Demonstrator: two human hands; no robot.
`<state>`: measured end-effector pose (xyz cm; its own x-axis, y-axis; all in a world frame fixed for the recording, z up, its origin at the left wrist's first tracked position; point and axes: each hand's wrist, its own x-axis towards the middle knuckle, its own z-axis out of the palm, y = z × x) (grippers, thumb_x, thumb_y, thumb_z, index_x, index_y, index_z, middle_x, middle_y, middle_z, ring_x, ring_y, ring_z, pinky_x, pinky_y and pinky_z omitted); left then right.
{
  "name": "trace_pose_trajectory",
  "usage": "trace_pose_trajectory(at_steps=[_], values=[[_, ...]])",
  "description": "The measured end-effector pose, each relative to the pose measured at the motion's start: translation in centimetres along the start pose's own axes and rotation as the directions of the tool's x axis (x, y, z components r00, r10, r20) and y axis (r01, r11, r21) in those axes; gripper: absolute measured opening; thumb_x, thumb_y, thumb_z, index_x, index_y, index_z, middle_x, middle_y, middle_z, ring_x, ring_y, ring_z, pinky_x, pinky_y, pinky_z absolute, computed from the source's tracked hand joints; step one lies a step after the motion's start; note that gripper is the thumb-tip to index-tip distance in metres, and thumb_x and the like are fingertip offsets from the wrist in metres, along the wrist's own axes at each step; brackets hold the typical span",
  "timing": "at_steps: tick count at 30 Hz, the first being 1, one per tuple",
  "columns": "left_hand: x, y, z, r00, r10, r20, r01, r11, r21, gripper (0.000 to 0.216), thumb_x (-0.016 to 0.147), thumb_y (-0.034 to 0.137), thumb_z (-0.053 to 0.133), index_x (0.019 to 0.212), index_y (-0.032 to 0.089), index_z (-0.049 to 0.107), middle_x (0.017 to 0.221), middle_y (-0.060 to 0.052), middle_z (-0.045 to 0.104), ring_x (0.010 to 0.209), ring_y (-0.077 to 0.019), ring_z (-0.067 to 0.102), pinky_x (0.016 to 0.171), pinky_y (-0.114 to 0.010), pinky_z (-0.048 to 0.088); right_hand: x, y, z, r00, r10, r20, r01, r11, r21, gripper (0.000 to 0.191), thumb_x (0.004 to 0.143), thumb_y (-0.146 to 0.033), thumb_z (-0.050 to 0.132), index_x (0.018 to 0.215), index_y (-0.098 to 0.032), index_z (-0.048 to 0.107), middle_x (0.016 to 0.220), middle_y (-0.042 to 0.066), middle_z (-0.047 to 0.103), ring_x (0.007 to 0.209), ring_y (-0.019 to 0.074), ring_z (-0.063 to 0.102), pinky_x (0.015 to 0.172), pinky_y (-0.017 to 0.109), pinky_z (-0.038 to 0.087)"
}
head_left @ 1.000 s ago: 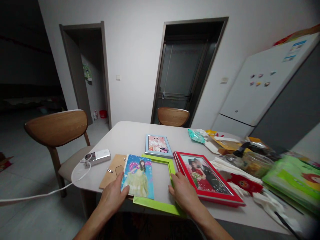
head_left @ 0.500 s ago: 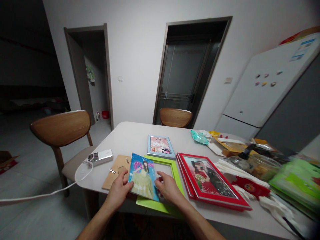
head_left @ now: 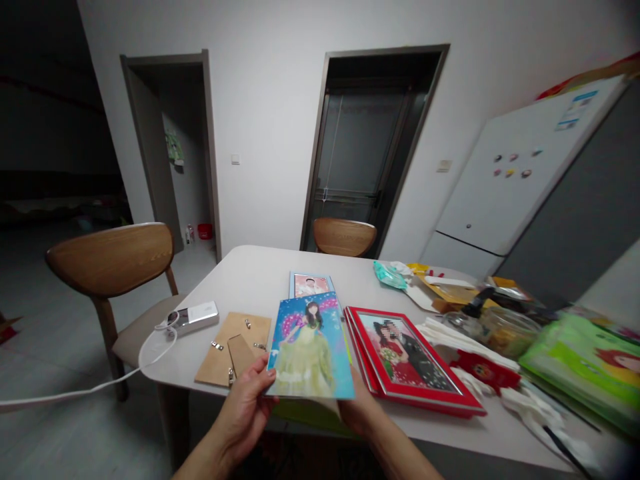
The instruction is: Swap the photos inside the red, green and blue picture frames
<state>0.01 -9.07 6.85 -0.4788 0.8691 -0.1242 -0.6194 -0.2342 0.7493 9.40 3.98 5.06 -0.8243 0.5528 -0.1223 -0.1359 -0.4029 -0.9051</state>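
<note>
I hold a blue photo (head_left: 311,350) of a figure in a pale yellow-green gown, tilted up over the table. My left hand (head_left: 247,400) grips its lower left edge, thumb on the front. At the lower right corner, my right hand (head_left: 364,405) holds it from behind, with most of its fingers hidden. Beneath the photo, part of a lime-green picture frame (head_left: 313,417) shows. To the left lies a brown backing board (head_left: 213,368) with metal clips and a stand flap. A light-blue framed picture (head_left: 311,285) is partly covered by the photo's top edge.
Red picture frames (head_left: 434,399) lie stacked on the right of the table (head_left: 240,270). Beyond them are tissues, a plastic tub (head_left: 507,330) and a green package (head_left: 583,367). A white device (head_left: 197,318) with a cable sits at the left edge. Two wooden chairs stand around.
The photo has been raised and moved right, tilting toward me, and covers most of the green frame. My right hand has gone from beside it to behind its corner. More of the backing board shows.
</note>
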Motion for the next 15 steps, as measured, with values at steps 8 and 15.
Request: trace_pose_trajectory(at_steps=[8,15], values=[[-0.5,-0.3,1.8,1.0,-0.019,0.017,0.022,0.982,-0.187,0.022,0.071,0.005,0.051,0.091,0.013,0.054,0.08,-0.003,0.061,0.06,-0.0073,0.056,0.047,-0.013,0.042,-1.3,-4.7,0.3,0.966,-0.198,-0.165,0.218,0.969,0.113,0.046,0.075,-0.05,0.036,0.109,-0.021,0.049,0.1,0.006,0.06,0.094,0.0185,0.055,0.075,0.032,0.045],[-1.1,-2.3,2.4,0.985,-0.13,0.11,0.157,0.944,-0.291,0.02,0.068,0.003,0.052,0.086,0.011,0.057,0.076,-0.003,0.061,0.062,-0.0077,0.057,0.057,-0.016,0.045,-1.5,-4.3,-0.5,0.974,-0.179,-0.141,0.166,0.981,-0.102,0.051,0.07,-0.055,0.04,0.107,-0.021,0.05,0.091,0.007,0.062,0.083,0.0203,0.058,0.069,0.033,0.046]])
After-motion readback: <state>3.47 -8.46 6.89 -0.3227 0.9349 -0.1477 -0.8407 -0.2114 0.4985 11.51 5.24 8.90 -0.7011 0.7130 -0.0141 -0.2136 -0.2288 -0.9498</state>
